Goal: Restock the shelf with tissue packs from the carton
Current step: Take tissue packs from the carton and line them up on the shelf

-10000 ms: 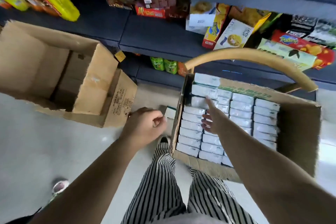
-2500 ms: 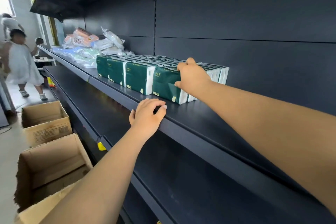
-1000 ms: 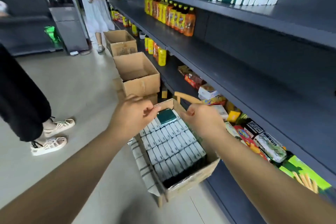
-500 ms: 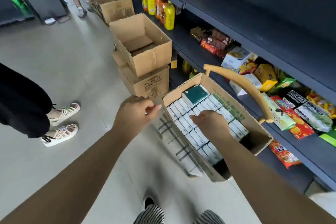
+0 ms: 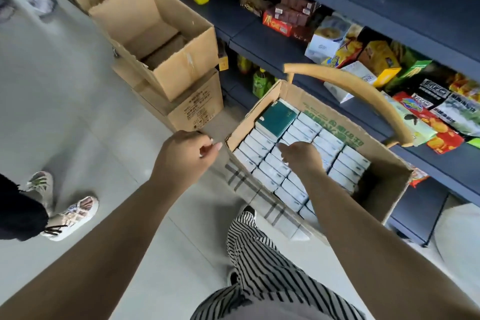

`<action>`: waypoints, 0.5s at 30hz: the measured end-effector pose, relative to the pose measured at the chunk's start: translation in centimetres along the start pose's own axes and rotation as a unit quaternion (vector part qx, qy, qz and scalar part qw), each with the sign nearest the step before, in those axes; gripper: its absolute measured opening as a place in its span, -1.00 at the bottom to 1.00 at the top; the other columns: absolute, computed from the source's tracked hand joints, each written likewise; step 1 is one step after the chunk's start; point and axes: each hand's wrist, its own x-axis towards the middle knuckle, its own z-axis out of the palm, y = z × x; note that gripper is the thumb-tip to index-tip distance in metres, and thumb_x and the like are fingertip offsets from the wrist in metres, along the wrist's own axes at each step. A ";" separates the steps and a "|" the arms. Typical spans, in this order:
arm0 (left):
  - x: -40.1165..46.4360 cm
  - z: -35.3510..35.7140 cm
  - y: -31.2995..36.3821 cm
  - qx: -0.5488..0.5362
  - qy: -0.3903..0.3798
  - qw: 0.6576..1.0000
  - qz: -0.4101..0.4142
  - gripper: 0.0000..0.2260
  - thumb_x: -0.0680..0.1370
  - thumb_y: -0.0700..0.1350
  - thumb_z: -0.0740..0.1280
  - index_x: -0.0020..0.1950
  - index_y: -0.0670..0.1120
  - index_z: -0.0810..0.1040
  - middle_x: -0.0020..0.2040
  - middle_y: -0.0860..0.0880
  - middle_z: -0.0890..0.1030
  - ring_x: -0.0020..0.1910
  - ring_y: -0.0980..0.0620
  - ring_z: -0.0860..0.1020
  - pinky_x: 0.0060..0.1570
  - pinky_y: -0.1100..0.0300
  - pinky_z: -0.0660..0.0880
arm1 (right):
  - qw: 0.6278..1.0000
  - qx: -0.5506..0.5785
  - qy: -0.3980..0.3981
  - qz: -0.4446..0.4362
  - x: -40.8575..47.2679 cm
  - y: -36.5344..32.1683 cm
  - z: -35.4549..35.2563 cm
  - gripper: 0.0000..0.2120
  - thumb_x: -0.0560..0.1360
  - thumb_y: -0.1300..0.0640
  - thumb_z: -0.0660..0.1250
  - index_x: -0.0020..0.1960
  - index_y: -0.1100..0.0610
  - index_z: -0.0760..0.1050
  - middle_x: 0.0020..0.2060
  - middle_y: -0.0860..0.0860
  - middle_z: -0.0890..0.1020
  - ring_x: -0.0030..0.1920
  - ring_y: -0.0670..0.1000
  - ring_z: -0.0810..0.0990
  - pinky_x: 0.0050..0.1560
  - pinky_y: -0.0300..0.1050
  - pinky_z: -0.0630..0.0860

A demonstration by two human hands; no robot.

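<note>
**What the view is hiding**

The right hand is covering several tissue packs in the carton, and its fingertips are lying out of sight, so any grip is unclear. The carton's near corner is disappearing behind the right forearm. A bystander's sandalled feet are showing at the left edge, the body cut off. Motion blur is smearing the print on the shelf's snack packets.

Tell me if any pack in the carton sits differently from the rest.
One does: a tissue pack at the far corner of the carton lies flat on top, dark green face up, while the other packs stand on edge in rows showing pale sides. The right hand reaches over them.
</note>
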 end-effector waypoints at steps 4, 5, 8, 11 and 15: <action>3.7 2.7 -2.0 -0.004 -0.050 0.998 -0.037 -0.67 0.45 0.10 0.14 -0.45 -0.06 0.32 -0.51 0.05 0.32 -0.43 0.02 0.32 -0.39 0.26 0.18 | 0.984 0.147 -0.004 0.102 6.3 -0.2 2.5 -0.64 0.52 -0.04 0.28 -0.38 0.12 0.44 -0.30 0.03 0.57 -0.23 0.07 0.53 -0.07 -0.02 0.53; 4.4 3.2 -2.2 -0.005 -0.071 0.996 -0.046 -0.69 0.44 0.12 0.12 -0.43 -0.03 0.30 -0.50 0.05 0.34 -0.42 0.03 0.32 -0.40 0.26 0.18 | 0.974 0.181 -0.003 0.136 7.6 -0.1 3.0 -0.64 0.51 -0.04 0.29 -0.38 0.12 0.43 -0.30 0.05 0.57 -0.22 0.09 0.53 -0.03 0.02 0.54; 6.5 4.9 -3.1 -0.015 -0.115 0.992 -0.050 -0.69 0.44 0.11 0.14 -0.42 -0.04 0.36 -0.49 0.03 0.39 -0.43 0.03 0.37 -0.46 0.32 0.19 | 0.936 0.265 -0.011 0.229 10.8 -0.2 4.1 -0.65 0.50 -0.08 0.31 -0.29 0.17 0.45 -0.17 0.11 0.57 -0.30 0.06 0.51 -0.08 0.00 0.54; 8.5 6.5 -3.9 -0.034 -0.126 0.991 -0.037 -0.64 0.46 0.07 0.18 -0.42 -0.14 0.48 -0.50 -0.04 0.48 -0.47 0.06 0.36 -0.44 0.44 0.15 | 0.889 0.359 -0.034 0.283 13.1 -0.5 4.9 -0.62 0.50 -0.10 0.33 0.06 0.23 0.49 -0.05 0.09 0.52 -0.23 0.00 0.51 -0.27 -0.13 0.49; 9.8 9.0 -4.9 -0.068 -0.168 0.983 -0.025 -0.60 0.46 0.07 0.14 -0.39 -0.19 0.53 -0.44 -0.09 0.57 -0.49 0.02 0.45 -0.44 0.34 0.24 | 0.830 0.438 -0.026 0.343 15.7 -0.7 5.9 -0.57 0.46 -0.10 0.37 0.16 0.18 0.41 -0.05 0.05 0.51 0.01 0.02 0.52 -0.10 -0.11 0.54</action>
